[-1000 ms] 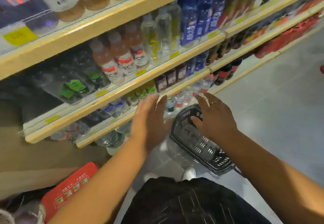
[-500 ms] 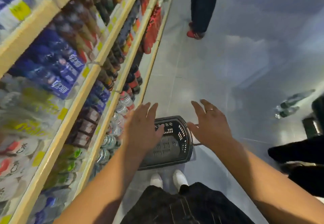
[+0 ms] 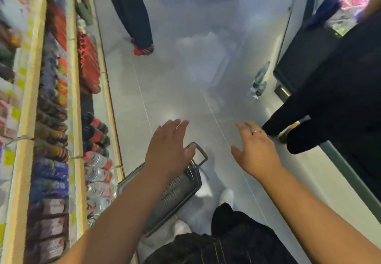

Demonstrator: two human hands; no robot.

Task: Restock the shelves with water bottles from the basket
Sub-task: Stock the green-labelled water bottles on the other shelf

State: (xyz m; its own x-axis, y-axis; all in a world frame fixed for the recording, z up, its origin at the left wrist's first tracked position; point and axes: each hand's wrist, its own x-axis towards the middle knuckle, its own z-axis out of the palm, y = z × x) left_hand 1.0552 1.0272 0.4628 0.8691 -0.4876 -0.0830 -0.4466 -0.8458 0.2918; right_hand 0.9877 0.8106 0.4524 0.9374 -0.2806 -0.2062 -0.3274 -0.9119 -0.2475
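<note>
A grey tiled floor [image 3: 175, 90] filled the aisle. At twelve o'clock stood dark trousered legs [image 3: 132, 9] in red shoes [image 3: 143, 50]. At three o'clock sat a black cabinet [image 3: 303, 63].

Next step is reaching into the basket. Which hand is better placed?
Left, probably. The left hand is open, directly over the basket by the shelves. The right hand, also open and empty, hangs over bare floor, away from it.
</note>
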